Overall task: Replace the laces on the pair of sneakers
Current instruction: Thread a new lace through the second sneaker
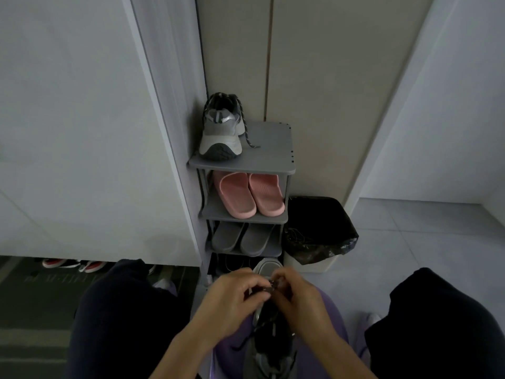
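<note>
Your two hands meet low in the frame, between your knees in dark trousers. Your left hand and right hand both have their fingers curled, the tips pinched on a short stretch of dark lace that runs between them. The lace sits just above the sneaker you are working on, a dark and grey shoe lying lengthwise on a purple surface between your legs (which end of the shoe points away from you is hard to tell in the dim light).

The second sneaker stands well apart from you, on the top shelf of a grey shoe rack against the wall. Its heel faces you, and a speckled lace end trails off its right side onto the shelf.

On the shelf below sits a pair of pink slippers, and under that a pair of grey slippers. A bin lined with a black bag stands on the tiled floor, just beside the rack on its right.
</note>
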A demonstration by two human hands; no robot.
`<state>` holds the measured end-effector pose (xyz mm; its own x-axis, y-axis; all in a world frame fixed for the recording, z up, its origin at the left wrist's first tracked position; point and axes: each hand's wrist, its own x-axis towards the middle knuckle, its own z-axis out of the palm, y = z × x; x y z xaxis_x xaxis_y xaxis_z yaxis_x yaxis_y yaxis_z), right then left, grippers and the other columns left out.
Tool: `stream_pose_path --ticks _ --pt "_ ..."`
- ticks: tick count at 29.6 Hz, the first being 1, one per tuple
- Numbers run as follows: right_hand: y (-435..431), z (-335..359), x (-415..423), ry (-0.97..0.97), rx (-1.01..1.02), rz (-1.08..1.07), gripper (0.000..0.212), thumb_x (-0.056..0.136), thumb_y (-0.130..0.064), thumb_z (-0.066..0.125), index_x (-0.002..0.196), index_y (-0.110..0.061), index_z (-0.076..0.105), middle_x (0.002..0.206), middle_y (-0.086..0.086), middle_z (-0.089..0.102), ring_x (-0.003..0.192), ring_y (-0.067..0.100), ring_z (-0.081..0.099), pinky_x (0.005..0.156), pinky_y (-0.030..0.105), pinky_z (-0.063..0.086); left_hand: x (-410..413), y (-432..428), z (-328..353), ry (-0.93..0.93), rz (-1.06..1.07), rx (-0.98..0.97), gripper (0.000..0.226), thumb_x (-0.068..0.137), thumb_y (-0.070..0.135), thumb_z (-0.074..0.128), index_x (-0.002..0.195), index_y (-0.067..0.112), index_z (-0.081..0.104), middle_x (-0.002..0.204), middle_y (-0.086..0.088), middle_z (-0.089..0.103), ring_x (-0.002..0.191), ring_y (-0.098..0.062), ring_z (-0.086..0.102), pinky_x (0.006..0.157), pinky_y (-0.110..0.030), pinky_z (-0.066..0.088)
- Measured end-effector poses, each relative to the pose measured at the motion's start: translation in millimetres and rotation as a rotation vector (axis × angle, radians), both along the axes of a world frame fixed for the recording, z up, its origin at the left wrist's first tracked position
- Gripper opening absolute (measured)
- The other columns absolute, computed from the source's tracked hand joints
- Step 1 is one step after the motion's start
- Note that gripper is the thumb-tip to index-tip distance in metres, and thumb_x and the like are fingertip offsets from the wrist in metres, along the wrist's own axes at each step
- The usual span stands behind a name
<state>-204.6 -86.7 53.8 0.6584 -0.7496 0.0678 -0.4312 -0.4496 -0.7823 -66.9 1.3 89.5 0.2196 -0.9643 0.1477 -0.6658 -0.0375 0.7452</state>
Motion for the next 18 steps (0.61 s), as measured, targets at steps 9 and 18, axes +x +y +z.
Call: stream_pose_path --ticks 9,18 --pt "-13.4 16.8 -0.9 -0.172 0.248 -0.143 0.022 0.086 -0.013 0.061 0.073 -0.031 0.060 0.057 -0.019 0.062 0.053 -0.001 0.055 0.055 0.012 0.042 26.9 12.2 -33.6 0.030 0.137 0.304 0.024 0.083 0.019 0.066 0.069 0.038 0.071 0.063 0.017 0.056 0.066 0.008 0.056 0.068 -0.011 0.043" --pt "-15.3 21.5 12.9 -0.143 0.284 -0.056 0.014 0.090 -0.021 0.058 0.078 -0.027 0.058 0.061 -0.005 0.060 0.049 0.002 0.054 0.057 0.016 0.046 1.1 4.2 -44.3 0.458 0.231 0.254 0.024 0.081 0.000 0.064 0.075 0.023 0.063 0.056 0.004 0.060 0.052 -0.002 0.055 0.053 -0.011 0.041"
